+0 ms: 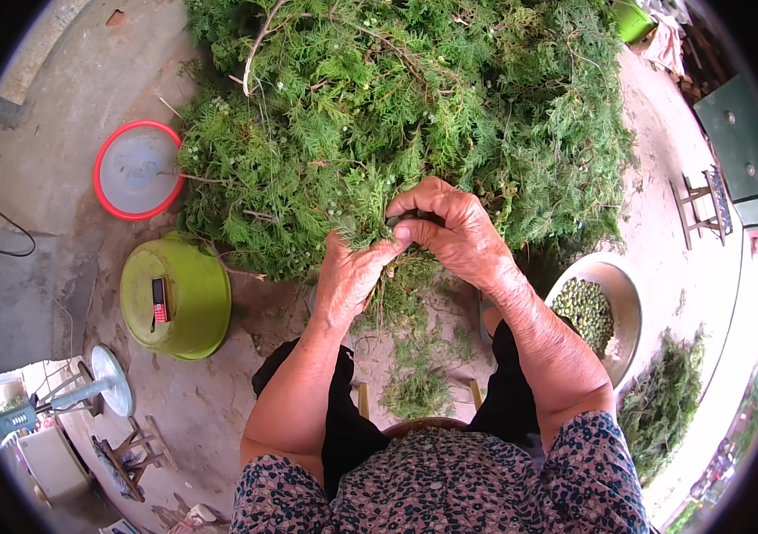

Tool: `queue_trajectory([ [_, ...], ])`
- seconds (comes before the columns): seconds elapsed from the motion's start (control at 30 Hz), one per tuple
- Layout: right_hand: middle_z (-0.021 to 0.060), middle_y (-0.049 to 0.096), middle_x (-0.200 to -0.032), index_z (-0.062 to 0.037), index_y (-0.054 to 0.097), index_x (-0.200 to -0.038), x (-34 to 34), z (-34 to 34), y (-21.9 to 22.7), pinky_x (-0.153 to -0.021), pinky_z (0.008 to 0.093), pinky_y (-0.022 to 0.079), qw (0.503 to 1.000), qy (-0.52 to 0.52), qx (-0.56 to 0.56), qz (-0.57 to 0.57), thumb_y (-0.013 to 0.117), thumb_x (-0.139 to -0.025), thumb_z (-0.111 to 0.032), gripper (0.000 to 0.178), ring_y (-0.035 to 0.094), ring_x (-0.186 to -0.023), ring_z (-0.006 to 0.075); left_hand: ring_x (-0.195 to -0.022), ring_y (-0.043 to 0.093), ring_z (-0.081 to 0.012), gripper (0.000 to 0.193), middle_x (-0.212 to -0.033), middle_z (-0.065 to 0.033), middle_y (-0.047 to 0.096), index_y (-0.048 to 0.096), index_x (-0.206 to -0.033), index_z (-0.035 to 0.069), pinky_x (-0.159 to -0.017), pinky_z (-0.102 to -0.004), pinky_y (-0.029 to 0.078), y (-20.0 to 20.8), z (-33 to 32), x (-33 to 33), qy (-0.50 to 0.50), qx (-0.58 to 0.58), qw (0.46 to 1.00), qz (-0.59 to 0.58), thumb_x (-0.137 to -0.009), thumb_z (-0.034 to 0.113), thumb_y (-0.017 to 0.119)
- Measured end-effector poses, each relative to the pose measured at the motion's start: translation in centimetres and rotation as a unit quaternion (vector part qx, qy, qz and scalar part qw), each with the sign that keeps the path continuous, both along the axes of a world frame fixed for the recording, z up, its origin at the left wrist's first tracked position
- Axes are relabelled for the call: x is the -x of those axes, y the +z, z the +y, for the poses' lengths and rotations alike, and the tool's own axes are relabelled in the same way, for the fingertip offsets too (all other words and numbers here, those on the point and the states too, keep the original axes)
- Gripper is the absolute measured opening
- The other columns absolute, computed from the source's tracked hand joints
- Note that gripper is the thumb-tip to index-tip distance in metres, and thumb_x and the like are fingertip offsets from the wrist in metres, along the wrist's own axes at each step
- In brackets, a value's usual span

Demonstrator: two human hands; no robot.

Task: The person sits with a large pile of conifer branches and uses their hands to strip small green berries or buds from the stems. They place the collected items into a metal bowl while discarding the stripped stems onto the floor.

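Left hand (348, 276), right hand (450, 227), grips closed on green sprig (370, 233)

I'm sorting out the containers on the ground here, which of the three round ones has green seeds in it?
The round metal bowl by the person's right arm holds them. The red-rimmed basin holds none, and the green plastic tub sits upside down.

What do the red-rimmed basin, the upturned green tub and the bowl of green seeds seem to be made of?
The red-rimmed basin looks like plastic: its bright, even red rim suggests this. The upturned green tub seems plastic too, with a smooth, slightly glossy, uniform colour. The bowl holding green seeds appears to be metal, probably aluminium or steel, with a dull grey sheen.
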State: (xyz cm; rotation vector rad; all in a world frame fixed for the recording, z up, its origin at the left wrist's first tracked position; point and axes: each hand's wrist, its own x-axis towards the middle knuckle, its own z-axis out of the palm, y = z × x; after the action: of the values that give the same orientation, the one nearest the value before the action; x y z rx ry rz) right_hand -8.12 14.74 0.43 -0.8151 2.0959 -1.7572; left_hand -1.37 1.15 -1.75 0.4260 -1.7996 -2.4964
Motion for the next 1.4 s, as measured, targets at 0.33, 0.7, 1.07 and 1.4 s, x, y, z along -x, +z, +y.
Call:
queue_trajectory([
  [0.33,0.0057,0.056,-0.074,-0.0001,0.055,-0.092,0.5,0.7,0.0,-0.041,0.0181,0.028,0.859,-0.013,0.270,-0.434,0.054,-0.083,-0.011,0.014,0.044,-0.049,0.0068,-0.080,0.056,-0.0118,0.030,-0.092,-0.0034,0.060,0.056,-0.098,0.004,-0.069,-0.0257,0.046,1.1,0.3,0.4,0.012,-0.036,0.999,-0.018,-0.071,0.001,0.067],
  [0.7,0.0034,0.058,-0.070,0.0003,0.059,-0.082,-0.6,-0.5,-0.5,-0.060,0.0246,0.044,0.999,-0.035,-0.016,0.004,0.066,-0.073,-0.010,0.015,0.052,-0.067,0.0093,-0.069,0.058,-0.0126,0.012,-0.084,-0.0107,0.059,0.052,-0.086,-0.003,-0.057,-0.0235,0.049,-2.9,-0.5,0.0,-0.010,0.212,0.976,-0.042,-0.075,-0.004,0.058],
  [1.07,0.0029,0.059,-0.068,0.0015,0.060,-0.084,-2.0,1.7,0.0,-0.055,0.0219,0.043,0.988,-0.081,0.030,-0.126,0.064,-0.076,-0.008,0.014,0.051,-0.058,0.0081,-0.069,0.057,-0.0129,0.033,-0.083,-0.0059,0.060,0.049,-0.099,0.001,-0.054,-0.0242,0.046,-1.2,1.8,-0.8,-0.021,-0.003,1.000,0.007,-0.072,0.004,0.067],
  [1.4,-0.0001,0.049,-0.054,-0.0045,0.058,-0.078,-6.3,5.3,2.2,-0.044,0.0264,0.036,0.966,-0.114,0.042,-0.227,0.060,-0.077,-0.011,0.007,0.046,-0.047,0.0121,-0.069,0.057,-0.0133,0.041,-0.080,-0.0073,0.060,0.039,-0.097,0.003,-0.052,-0.0229,0.044,1.4,4.6,-5.0,-0.053,-0.012,0.998,-0.010,-0.071,0.009,0.070],
])
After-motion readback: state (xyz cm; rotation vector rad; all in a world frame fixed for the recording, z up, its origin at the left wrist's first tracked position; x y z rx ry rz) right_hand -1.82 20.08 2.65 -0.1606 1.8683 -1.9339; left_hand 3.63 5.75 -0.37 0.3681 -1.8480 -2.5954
